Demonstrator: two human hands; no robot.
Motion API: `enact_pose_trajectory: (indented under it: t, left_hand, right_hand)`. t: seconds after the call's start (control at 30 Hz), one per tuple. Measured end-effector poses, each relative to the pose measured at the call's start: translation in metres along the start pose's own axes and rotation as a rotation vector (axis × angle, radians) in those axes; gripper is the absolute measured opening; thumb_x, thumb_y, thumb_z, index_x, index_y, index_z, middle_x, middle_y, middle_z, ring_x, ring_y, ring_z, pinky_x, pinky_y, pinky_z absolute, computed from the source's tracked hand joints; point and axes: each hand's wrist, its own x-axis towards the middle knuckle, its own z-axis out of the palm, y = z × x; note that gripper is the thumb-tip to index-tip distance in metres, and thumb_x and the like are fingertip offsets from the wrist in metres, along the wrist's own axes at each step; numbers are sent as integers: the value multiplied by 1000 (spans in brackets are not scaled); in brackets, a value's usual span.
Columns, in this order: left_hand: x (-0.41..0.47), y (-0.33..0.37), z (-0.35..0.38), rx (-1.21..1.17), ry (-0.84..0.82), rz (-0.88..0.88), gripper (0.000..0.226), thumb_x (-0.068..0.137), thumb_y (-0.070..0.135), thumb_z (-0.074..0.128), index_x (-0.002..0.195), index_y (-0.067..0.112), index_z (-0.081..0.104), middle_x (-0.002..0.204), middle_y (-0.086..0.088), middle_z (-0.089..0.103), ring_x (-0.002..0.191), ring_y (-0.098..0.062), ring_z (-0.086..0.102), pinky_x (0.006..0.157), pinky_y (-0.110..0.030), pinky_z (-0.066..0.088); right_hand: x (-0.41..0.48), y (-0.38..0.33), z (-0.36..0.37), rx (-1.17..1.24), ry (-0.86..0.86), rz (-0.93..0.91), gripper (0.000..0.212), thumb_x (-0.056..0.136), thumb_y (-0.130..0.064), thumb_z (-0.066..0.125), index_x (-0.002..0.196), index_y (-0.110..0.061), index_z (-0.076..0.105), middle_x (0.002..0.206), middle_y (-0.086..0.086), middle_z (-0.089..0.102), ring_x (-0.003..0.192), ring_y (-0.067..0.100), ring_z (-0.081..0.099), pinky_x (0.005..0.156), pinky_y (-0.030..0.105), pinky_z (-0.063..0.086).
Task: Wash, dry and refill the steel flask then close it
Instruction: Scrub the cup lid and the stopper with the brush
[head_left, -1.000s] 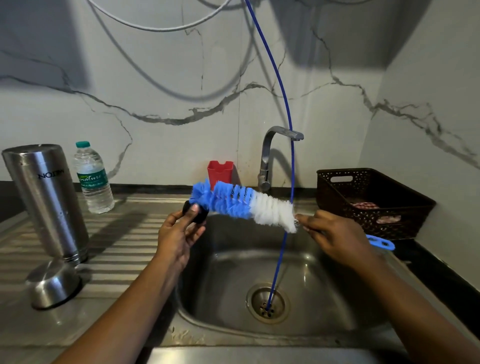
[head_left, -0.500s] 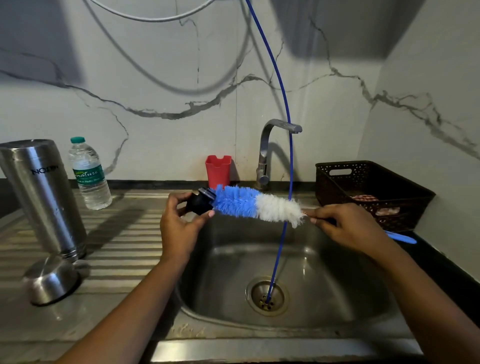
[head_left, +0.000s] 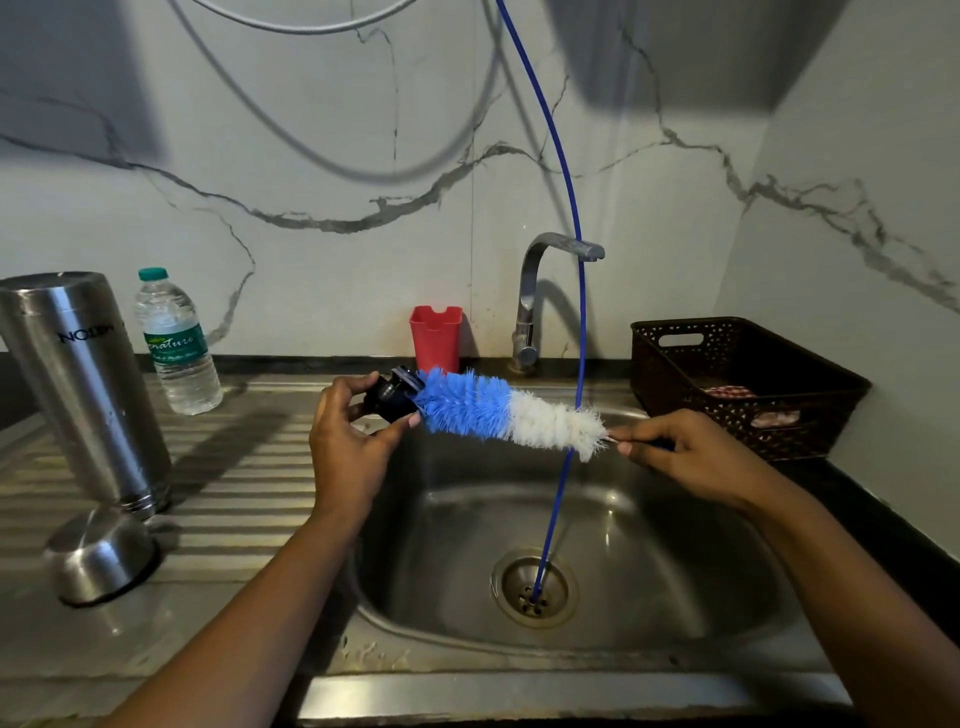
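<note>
The left hand pinches a small black stopper between thumb and fingertips, fingers curled narrow around it. The right hand grips the thin handle of a brush, fingers closed on it just behind the white bristles. The blue tip of the brush presses against the stopper, over the sink's left rim, with open room above the basin below. A blue hose hangs down behind the brush into the drain. A second ago the bristles lay over the stopper (hiding most of it); now only the tip touches it, and the brush slopes down towards the right. The flask stands upside down on the drainboard, well left, its steel cap beside it.
</note>
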Motion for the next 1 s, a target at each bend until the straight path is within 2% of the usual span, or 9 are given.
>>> enact_pose_trajectory:
  t: [0.1,0.23,0.4,0.5,0.63,0.73,0.8,0.87,1.0]
  left_hand:
    - [-3,6,4,-117,-32,-110,52,66,8,85,99,36,57,113,0,65,95,-14,65,78,-28,53]
    - [-4,15,9,-454,-67,-356,42,77,-5,71,107,23,61,105,-1,67,82,-13,69,65,-25,57]
    - [1,13,2,-676,-133,-537,39,76,11,69,114,17,61,96,1,73,78,-12,71,61,-23,56]
    - [2,16,1,-760,-245,-620,62,51,32,82,106,14,62,87,-1,75,74,-13,72,58,-22,56]
    - [9,12,-7,-892,-303,-736,94,21,41,98,103,8,67,91,-11,74,75,-20,73,56,-22,57]
    - [7,15,-6,-993,-447,-797,79,26,37,98,95,4,76,96,-18,72,71,-22,72,52,-23,57]
    - [5,15,-5,-1056,-528,-824,76,36,35,98,101,2,74,100,-21,70,71,-23,72,52,-25,58]
    - [5,13,-8,-1076,-562,-848,77,39,34,97,105,0,73,98,-22,69,69,-24,71,52,-26,58]
    - [7,14,-10,-999,-553,-869,75,33,38,97,93,-2,75,81,-18,69,58,-20,67,45,-23,55]
  right_hand:
    - [2,-1,3,4,48,4,27,89,-20,61,116,-23,65,112,-16,63,106,3,56,97,28,43]
    - [5,0,13,67,10,-13,27,90,-16,59,116,-22,64,108,-20,58,95,-12,52,87,8,39]
    - [2,9,2,159,-6,15,28,89,-15,60,111,-33,61,107,-21,60,99,-5,54,91,20,40]
    - [6,6,15,133,41,-21,29,89,-16,60,107,-39,60,103,-19,62,97,-2,57,90,23,44]
    - [4,18,8,151,54,-56,30,87,-17,62,106,-40,62,109,-13,66,102,5,60,96,33,46]
    - [2,18,4,160,44,-80,28,86,-22,62,108,-40,61,107,-9,67,103,9,60,98,38,46]
    - [4,11,13,150,45,-116,27,82,-47,60,109,-43,61,107,-2,68,102,13,61,95,39,47]
    - [6,14,17,135,56,-156,44,74,-72,53,110,-49,61,105,0,68,100,14,62,92,37,49]
    - [4,26,0,113,78,-151,31,79,-54,55,109,-49,61,92,-27,64,90,-1,60,82,33,47]
